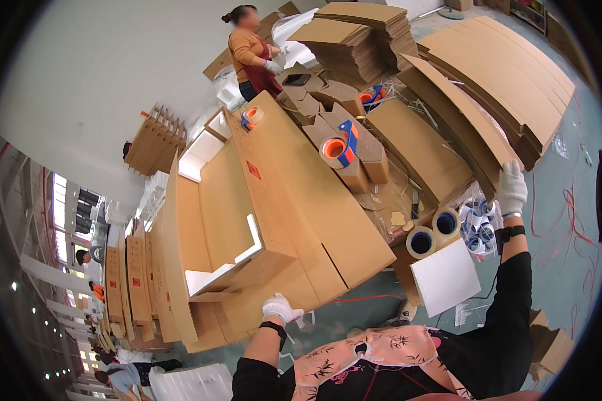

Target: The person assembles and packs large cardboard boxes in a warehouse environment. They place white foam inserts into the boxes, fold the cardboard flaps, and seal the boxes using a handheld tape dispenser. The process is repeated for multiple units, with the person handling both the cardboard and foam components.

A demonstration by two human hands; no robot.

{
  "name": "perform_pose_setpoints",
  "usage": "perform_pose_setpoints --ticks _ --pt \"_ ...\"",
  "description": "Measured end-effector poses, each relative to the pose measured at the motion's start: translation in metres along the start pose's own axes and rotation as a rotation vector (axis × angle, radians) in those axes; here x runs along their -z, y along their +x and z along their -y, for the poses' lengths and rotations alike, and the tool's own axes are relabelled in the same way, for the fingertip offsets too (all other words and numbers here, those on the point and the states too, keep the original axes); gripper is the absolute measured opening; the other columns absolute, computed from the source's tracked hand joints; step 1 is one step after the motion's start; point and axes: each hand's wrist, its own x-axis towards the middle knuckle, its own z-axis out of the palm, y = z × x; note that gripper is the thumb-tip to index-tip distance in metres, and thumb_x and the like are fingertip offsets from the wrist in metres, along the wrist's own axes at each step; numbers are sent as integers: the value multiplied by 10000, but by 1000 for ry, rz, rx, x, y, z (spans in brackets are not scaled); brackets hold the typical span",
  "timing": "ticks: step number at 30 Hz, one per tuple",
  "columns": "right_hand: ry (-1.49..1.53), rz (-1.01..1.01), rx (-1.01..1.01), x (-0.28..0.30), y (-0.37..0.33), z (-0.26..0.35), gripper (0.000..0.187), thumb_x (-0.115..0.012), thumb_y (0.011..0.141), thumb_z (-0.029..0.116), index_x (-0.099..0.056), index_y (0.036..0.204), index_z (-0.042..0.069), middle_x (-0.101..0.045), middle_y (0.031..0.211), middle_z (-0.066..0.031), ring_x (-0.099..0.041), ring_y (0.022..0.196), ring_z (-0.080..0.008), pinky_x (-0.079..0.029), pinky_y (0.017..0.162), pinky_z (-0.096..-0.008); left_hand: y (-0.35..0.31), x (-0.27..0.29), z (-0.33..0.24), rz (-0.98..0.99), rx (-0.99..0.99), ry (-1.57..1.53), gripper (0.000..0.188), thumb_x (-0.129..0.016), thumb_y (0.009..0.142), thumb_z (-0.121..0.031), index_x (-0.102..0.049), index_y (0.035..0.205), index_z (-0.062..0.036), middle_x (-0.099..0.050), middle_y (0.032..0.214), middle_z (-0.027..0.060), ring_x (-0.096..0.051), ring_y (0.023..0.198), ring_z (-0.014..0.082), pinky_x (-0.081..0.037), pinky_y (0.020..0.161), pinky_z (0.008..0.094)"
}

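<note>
My right hand (513, 190), in a white glove, is closed on the near end of a long brown cardboard sheet (463, 110), which stands tilted against a stack of flat sheets. My left hand (282, 309), also gloved, lies at the near edge of an open carton's flap (274, 284), thumb apart from the fingers. It appears to hold nothing. The long carton (224, 194) has its flaps spread, and white foam pieces (251, 240) line its inner ends. On the outspread cardboard at the far end rests a small tape dispenser (251, 119).
Another tape dispenser (340, 146) sits on folded cardboard. Tape rolls (421, 242) and a white foam block (447, 277) are between my arms. A large stack of sheets (498, 80) stands right. A co-worker (251, 53) stands beyond the carton. Red strapping (570, 217) lies on the floor.
</note>
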Motion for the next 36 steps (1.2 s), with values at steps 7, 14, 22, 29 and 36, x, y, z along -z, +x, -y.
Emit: perform_pose_setpoints --ticks 7,14,22,29,36 --pt "653 -371 -125 72 -26 -44 199 -558 1025 104 -640 1179 8 -694 1146 -112 -655 1075 -272 -508 928 -359 4 -11 9 -120 -46 -16 985 -734 623 -667 -594 1234 92 -702 1129 233 -711 1047 327 -572 883 384" --pt "1508 -147 -472 199 -115 -11 287 -496 1087 215 -613 1237 1 -493 739 33 -342 581 -27 -268 499 -198 0 -12 25 -82 -65 -81 938 -745 695 -679 -613 1291 33 -673 1267 206 -665 1165 298 -538 963 387" --pt "1972 93 -277 282 -183 112 283 -433 1109 240 -597 1158 14 -424 608 45 -320 461 -33 -238 432 -211 -3 -7 129 -237 -834 -1349 482 -637 960 -352 -649 1271 16 -701 1207 207 -683 1113 286 -540 963 398" --pt "1850 153 -264 326 -231 243 338 -494 1080 334 -595 1085 11 -488 566 20 -334 358 -44 -209 341 -220 -7 12 295 -346 -1236 -2308 865 -595 957 -576 -340 1515 34 -530 1427 203 -556 1280 326 -447 1108 463" --pt "1718 508 7 352 -253 333 408 -656 974 406 -608 938 3 -576 601 -19 -373 355 -55 -228 342 -222 15 -46 418 -710 -1184 -2787 720 -546 1017 -479 -333 1522 -12 -504 1448 163 -550 1275 305 -479 1060 428"
